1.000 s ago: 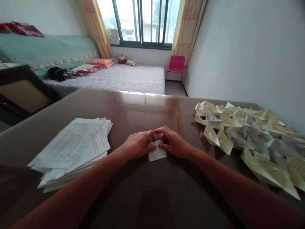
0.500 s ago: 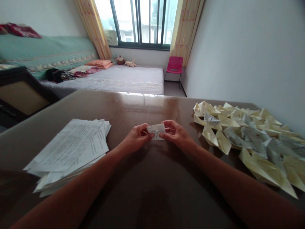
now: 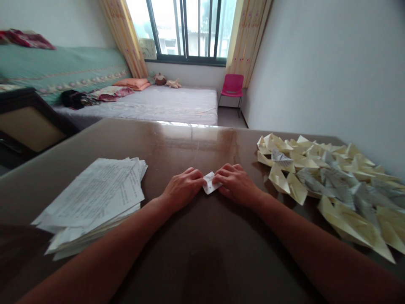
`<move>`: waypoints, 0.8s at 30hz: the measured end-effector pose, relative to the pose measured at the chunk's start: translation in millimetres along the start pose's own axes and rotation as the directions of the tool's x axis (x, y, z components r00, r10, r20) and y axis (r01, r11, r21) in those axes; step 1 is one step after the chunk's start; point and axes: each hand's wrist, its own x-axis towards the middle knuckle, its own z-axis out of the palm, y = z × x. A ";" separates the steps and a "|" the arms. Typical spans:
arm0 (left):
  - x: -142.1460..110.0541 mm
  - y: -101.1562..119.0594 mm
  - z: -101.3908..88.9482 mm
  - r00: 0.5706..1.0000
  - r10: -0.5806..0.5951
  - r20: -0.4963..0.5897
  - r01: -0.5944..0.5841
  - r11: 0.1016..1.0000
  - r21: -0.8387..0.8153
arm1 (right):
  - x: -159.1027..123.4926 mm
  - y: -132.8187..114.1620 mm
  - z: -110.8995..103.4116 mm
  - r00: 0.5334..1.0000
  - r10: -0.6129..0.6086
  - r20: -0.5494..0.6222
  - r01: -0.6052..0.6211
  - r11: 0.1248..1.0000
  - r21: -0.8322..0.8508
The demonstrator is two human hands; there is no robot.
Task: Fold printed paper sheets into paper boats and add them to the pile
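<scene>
Folded paper (image 3: 209,184), curled left hand (image 3: 184,185) and right hand (image 3: 238,182) gripping sides, open tabletop (image 3: 177,147) beyond

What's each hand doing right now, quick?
Left hand: closed, holding the left side of the small folded paper.
Right hand: closed, holding that paper's right side.

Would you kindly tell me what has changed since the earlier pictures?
The small folded white printed paper has turned, a corner now pointing toward the person, and looks lowered since half a second ago. The left hand and right hand still hold it. The white paper stack and cream and grey paper boats stayed.
</scene>
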 end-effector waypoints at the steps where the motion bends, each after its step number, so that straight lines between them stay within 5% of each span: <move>1: 0.1 -1.0 -0.3 1.000 0.003 0.012 -0.002 1.000 -0.006 | -0.5 -0.2 -3.3 1.000 0.000 0.023 0.000 1.000 -0.015; 8: 0.9 -5.6 -2.8 0.998 0.023 0.057 -0.018 0.996 -0.087 | -2.2 -4.9 -13.1 0.995 -0.011 0.098 0.013 1.000 -0.016; 12: 4.8 -10.6 4.6 0.991 -0.129 0.036 0.134 0.970 -0.205 | -1.6 3.0 -1.4 0.991 0.107 0.085 -0.122 0.973 0.196; 17: 10.8 -9.4 12.4 0.922 -0.386 0.043 0.384 0.891 -0.243 | -0.1 7.6 15.8 0.940 0.336 0.067 -0.337 0.873 0.353; 24: 14.8 -1.1 8.4 0.908 -0.416 0.044 0.417 0.891 -0.180 | 2.4 0.1 18.0 0.904 0.423 0.057 -0.421 0.862 0.284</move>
